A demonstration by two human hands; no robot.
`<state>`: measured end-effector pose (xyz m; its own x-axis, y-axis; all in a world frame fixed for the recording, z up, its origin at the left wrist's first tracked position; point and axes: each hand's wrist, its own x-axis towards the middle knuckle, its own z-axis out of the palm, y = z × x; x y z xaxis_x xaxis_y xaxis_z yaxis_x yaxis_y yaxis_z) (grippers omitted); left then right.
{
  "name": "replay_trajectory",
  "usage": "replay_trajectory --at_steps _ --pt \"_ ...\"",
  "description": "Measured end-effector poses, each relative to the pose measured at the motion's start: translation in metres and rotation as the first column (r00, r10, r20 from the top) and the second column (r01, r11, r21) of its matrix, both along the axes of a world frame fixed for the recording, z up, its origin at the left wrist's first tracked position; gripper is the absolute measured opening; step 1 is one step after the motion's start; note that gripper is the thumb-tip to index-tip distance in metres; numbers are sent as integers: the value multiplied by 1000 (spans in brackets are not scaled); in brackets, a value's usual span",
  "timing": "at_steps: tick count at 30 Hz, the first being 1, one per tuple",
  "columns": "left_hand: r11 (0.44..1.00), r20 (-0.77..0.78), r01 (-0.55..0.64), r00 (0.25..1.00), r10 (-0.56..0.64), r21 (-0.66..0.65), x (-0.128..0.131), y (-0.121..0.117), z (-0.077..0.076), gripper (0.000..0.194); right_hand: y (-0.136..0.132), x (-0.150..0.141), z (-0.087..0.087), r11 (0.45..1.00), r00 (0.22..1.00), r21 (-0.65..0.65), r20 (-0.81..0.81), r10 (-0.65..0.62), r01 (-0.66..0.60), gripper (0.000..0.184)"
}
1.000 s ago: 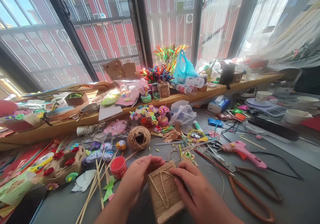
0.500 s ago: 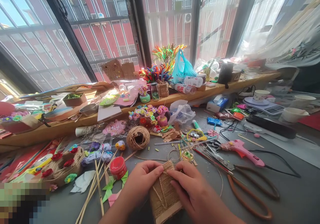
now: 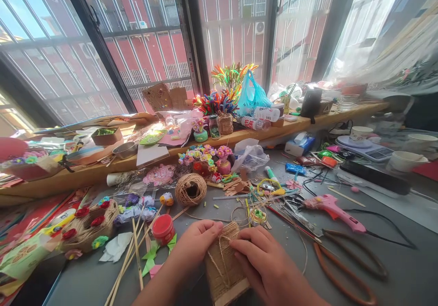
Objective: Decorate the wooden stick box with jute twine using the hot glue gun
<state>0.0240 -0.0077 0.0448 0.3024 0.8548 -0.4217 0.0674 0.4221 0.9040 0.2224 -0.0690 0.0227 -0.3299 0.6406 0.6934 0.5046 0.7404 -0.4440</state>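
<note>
A small cardboard box (image 3: 230,283) wrapped in rows of jute twine is held at the front of the table, with a bare cardboard strip along its near edge. A loose strand of twine (image 3: 215,266) lies across its face. Around the upper left edge of the box, my left hand (image 3: 195,247) is closed, thumb near the top corner. My right hand (image 3: 263,256) grips the upper right side, its fingertips pinching at the twine there. From a ball of jute twine (image 3: 181,193) beyond my hands, a strand runs over the table.
Large scissors (image 3: 337,260) and a pink glue gun (image 3: 337,210) with a black cord lie to the right. On the left are wooden sticks (image 3: 127,256), a red tub (image 3: 163,229) and a twine-wrapped flower basket (image 3: 109,221). A cluttered wooden ledge (image 3: 290,126) runs along the window.
The view has shifted slightly, moving the surroundings a little right and down. My right fingers have shifted slightly at the twine, and a strand now crosses near the box top. Both hands still hold the box.
</note>
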Motion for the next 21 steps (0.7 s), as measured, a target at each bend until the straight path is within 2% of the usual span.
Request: replay_trajectory --at_steps 3,9,16,21 --pt "1000 4 -1 1000 1 -6 1 -1 2 71 0 0 -1 1000 1000 -5 -10 -5 5 28" --pt "1000 17 -16 1000 16 4 2 -6 8 54 0 0 2 1000 1000 -27 -12 -9 9 28" --pt "1000 -12 9 1000 -9 -18 -2 3 -5 31 -1 0 2 999 1000 -33 -11 -11 11 31" --pt "999 -12 22 1000 -22 -29 -1 2 -6 29 -1 0 1 1000 1000 -28 -26 -15 14 31"
